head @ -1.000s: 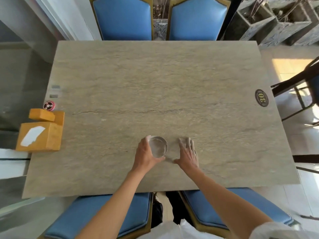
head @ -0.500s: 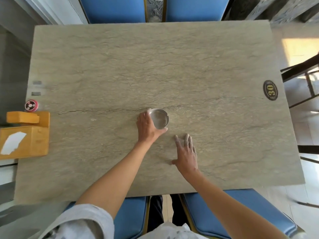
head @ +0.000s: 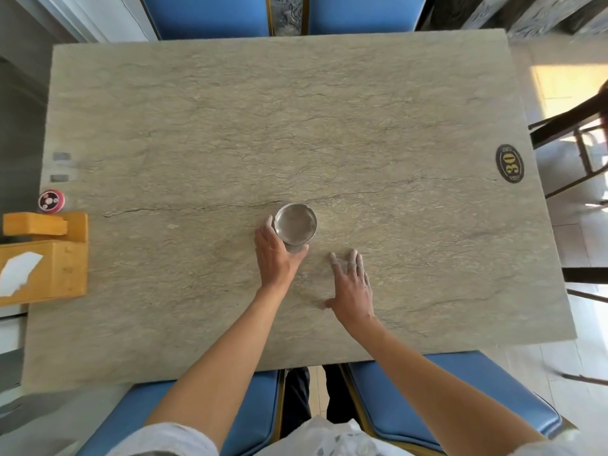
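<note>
One glass ashtray [head: 295, 223], in grip of left hand [head: 274, 258], ahead of palm

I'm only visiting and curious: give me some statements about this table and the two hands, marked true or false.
1. The left hand holds the glass dish. True.
2. The right hand holds a cloth. False: it lies flat on the table, fingers spread, holding nothing.
3. The oval plate near the table's right edge reads 30. True.
4. The tissue box stands in the middle of the table. False: it is at the left edge, far from both hands.
</note>
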Demonstrator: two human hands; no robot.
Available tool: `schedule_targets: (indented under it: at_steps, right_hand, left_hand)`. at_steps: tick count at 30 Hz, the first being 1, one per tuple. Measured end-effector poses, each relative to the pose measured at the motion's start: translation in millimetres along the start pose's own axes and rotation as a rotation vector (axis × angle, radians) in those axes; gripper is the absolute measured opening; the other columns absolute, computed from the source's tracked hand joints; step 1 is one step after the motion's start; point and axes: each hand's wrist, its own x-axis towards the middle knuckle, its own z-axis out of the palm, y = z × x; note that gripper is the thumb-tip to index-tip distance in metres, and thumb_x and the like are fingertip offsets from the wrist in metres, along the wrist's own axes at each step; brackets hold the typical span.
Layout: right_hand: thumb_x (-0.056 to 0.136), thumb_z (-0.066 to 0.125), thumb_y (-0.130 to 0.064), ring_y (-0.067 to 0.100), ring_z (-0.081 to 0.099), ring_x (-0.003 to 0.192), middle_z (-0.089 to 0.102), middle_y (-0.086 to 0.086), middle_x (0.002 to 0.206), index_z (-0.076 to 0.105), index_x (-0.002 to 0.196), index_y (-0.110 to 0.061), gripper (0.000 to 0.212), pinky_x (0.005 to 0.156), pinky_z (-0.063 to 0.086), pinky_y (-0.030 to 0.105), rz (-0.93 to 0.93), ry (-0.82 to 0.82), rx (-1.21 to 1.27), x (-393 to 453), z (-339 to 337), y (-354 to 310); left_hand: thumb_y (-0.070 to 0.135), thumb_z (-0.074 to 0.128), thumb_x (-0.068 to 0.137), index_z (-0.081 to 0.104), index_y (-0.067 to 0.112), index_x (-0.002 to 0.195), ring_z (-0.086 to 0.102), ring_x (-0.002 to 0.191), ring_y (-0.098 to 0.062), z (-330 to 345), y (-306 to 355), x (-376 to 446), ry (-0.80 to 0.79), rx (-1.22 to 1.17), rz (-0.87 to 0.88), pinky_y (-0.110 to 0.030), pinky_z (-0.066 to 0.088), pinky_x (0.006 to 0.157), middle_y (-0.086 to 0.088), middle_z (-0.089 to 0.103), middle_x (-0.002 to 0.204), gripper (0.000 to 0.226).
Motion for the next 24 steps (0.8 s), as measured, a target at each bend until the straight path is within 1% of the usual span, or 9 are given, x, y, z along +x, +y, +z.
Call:
schedule_targets:
  at_steps: [3,5,10,14,19,24]
  right_hand:
    - [0.079,0.088,-0.026,0.039,-0.011,0.16,-0.009,0.024,0.172,0.007,0.165,-0.027,0.118,0.13,0.016,0.051,-0.002,-0.008,0.002,0.8,-0.1,-0.3]
    - [0.079,0.088,-0.026,0.039,-0.011,0.159,-0.01,0.024,0.172,0.006,0.165,-0.027,0.118,0.13,0.016,0.052,-0.002,-0.007,0.005,1.0,-0.2,-0.1]
    - [0.079,0.088,-0.026,0.04,-0.012,0.159,-0.011,0.025,0.171,0.005,0.165,-0.025,0.119,0.129,0.016,0.054,-0.001,-0.013,0.0,2.7,1.4,0.9]
    - [0.082,0.086,-0.023,0.041,-0.014,0.159,-0.014,0.026,0.171,0.002,0.165,-0.025,0.119,0.13,0.015,0.055,-0.008,-0.02,-0.009,3.1,3.0,1.7]
    - [0.084,0.084,-0.02,0.042,-0.016,0.158,-0.016,0.026,0.17,-0.002,0.165,-0.023,0.118,0.13,0.013,0.055,-0.006,-0.033,-0.02,4.9,6.0,3.3]
    - [0.085,0.083,-0.019,0.041,-0.018,0.158,-0.018,0.026,0.17,-0.002,0.165,-0.023,0.117,0.13,0.012,0.054,-0.01,-0.046,0.002,4.8,3.4,3.1]
  left_hand:
    - [0.042,0.089,0.061,0.036,0.012,0.142,0.044,0.125,-0.027,1.6,9.8,13.6,-0.043,-0.001,-0.019,-0.038,0.046,0.101,-0.012,0.044,0.136,0.102]
    - [0.043,0.088,0.059,0.038,0.013,0.141,0.044,0.124,-0.027,4.0,15.8,26.0,-0.042,0.006,-0.032,-0.038,0.048,0.099,-0.012,0.045,0.134,0.1]
    - [0.042,0.088,0.058,0.042,0.01,0.135,0.049,0.118,-0.03,7.0,31.6,67.2,-0.039,0.021,-0.058,-0.039,0.049,0.095,-0.014,0.047,0.13,0.095]
    - [0.043,0.09,0.059,0.042,0.007,0.134,0.047,0.121,-0.031,10.3,43.5,99.1,-0.044,0.058,-0.054,-0.042,0.049,0.097,-0.015,0.046,0.132,0.096]
    - [0.042,0.09,0.06,0.04,0.009,0.134,0.046,0.123,-0.031,15.7,51.4,127.7,-0.059,0.063,-0.047,-0.042,0.048,0.097,-0.015,0.045,0.134,0.096]
    - [0.044,0.09,0.059,0.039,0.007,0.137,0.046,0.124,-0.031,11.8,56.7,134.7,-0.072,0.08,-0.045,-0.044,0.047,0.101,-0.015,0.045,0.135,0.1]
